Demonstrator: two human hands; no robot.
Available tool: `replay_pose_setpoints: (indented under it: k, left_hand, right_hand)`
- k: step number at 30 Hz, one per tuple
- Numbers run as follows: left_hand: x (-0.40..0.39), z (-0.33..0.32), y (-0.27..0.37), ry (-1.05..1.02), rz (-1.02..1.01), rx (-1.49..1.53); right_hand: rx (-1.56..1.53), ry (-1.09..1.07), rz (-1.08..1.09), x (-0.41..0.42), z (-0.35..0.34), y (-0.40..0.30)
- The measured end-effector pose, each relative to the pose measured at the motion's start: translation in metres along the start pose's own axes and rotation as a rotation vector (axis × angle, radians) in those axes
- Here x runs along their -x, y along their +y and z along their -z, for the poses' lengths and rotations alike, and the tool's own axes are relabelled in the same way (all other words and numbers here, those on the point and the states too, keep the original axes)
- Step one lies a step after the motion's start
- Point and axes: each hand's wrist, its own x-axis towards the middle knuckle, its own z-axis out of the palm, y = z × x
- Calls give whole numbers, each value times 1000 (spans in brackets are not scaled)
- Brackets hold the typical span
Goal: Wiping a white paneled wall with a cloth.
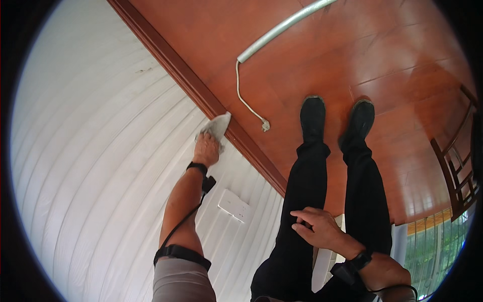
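My left hand (206,148) presses a pale grey cloth (219,126) against the white panelled wall (113,158), low down by the reddish-brown skirting board (245,145). One corner of the cloth lies over the skirting's edge. The palm side of that hand is hidden. My right hand (317,226) holds nothing and hovers before my thighs, its index finger and thumb apart and its other fingers curled. Both wrists wear black straps with a small device and a cable.
A silver-grey cable sleeve (279,34) lies on the reddish wood floor (396,124), its white cord (241,92) ending in a plug (265,125). A white socket plate (234,205) is on the wall. Dark wooden furniture (449,177) and a window (434,249) stand at right.
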Motion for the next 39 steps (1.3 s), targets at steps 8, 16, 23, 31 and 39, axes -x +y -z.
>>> replay_pose_setpoints:
  k: [8, 16, 23, 31, 39]
  left_hand:
    - [208, 54, -24, 122, -101, 110]
    - [444, 127, -33, 128, -45, 210]
    - [591, 150, -43, 123, 19, 198]
    - [528, 128, -53, 189, 59, 235]
    - [308, 103, -89, 85, -15, 199]
  right_hand:
    - [32, 51, 70, 31, -15, -17]
    - [92, 90, 285, 64, -33, -84]
    - [131, 96, 407, 88, -64, -136]
    - [151, 30, 269, 107, -54, -147]
    - [70, 138, 118, 95, -43, -151]
